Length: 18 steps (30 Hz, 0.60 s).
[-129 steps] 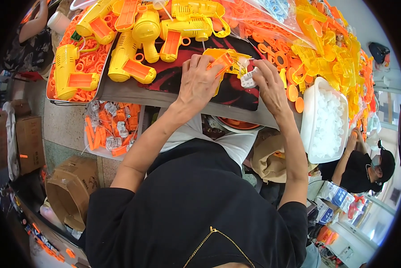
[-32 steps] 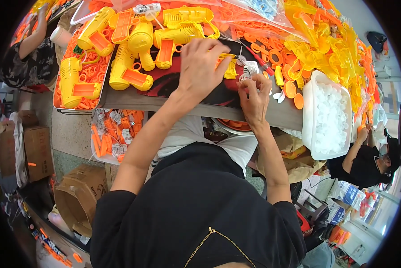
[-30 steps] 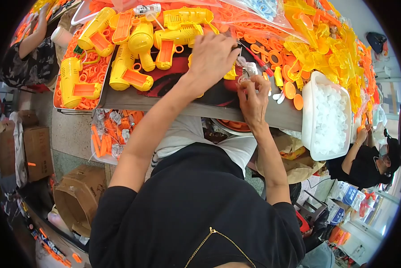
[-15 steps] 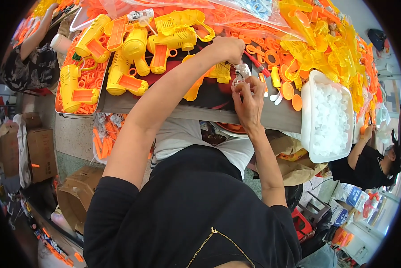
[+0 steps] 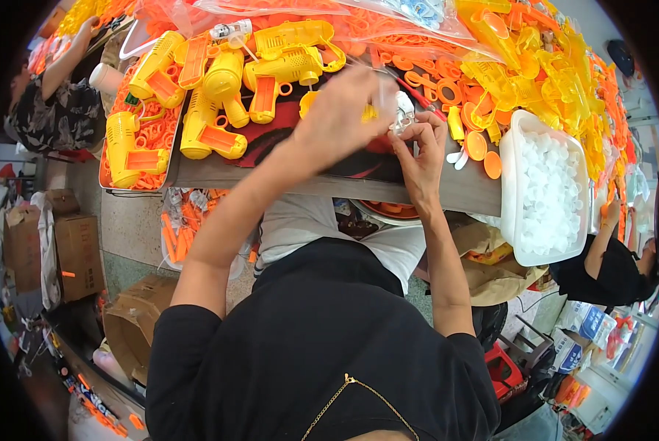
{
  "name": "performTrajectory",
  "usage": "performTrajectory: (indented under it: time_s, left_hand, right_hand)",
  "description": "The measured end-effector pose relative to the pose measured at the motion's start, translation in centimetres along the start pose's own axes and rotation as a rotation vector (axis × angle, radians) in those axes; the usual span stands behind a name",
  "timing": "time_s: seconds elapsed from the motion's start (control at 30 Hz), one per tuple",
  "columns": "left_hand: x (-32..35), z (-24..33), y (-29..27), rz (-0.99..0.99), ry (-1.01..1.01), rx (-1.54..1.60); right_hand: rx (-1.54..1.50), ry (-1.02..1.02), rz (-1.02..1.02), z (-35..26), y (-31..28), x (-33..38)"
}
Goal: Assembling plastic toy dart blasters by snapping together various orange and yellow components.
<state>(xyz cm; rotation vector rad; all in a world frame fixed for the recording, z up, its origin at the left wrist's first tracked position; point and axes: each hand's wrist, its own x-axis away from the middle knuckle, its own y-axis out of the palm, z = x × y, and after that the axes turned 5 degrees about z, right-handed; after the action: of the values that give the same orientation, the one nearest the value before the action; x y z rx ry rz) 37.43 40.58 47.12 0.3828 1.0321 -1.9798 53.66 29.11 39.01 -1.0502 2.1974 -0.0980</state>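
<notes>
Upper centre, the right hand [image 5: 422, 151] pinches a white part [image 5: 403, 107] by its lower end — left hand [image 5: 344, 117] just leftward, blurred, grip unclear.

A cluttered workshop for assembling plastic goods. My grey worktable [image 5: 227, 175] is piled with parts in bulk: yellow pistol-shaped housings [image 5: 221, 77] left of my left hand [image 5: 344, 117], a heap of orange and yellow mouldings [image 5: 546, 84] beyond my right hand [image 5: 422, 151], a white tub [image 5: 511, 202] of translucent pieces [image 5: 546, 195] to its right. Well left of my left hand, a co-worker [image 5: 50, 110] reaches toward more parts; cardboard boxes [image 5: 80, 256] stand nearer the floor.
</notes>
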Motion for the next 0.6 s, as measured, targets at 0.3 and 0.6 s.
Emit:
performTrajectory:
  time_s: [0.3, 0.6]
  left_hand:
    - [10.3, -1.0, -0.1, 0.16, -0.227, -0.435]
    - [8.6, -4.5, -0.8, -0.022, -0.054, -0.254]
  right_hand:
    - [-0.101, 0.039, -0.199, 0.0, -1.2, -0.7]
    - [0.025, 0.06, -0.114, -2.1, -1.3, 3.2]
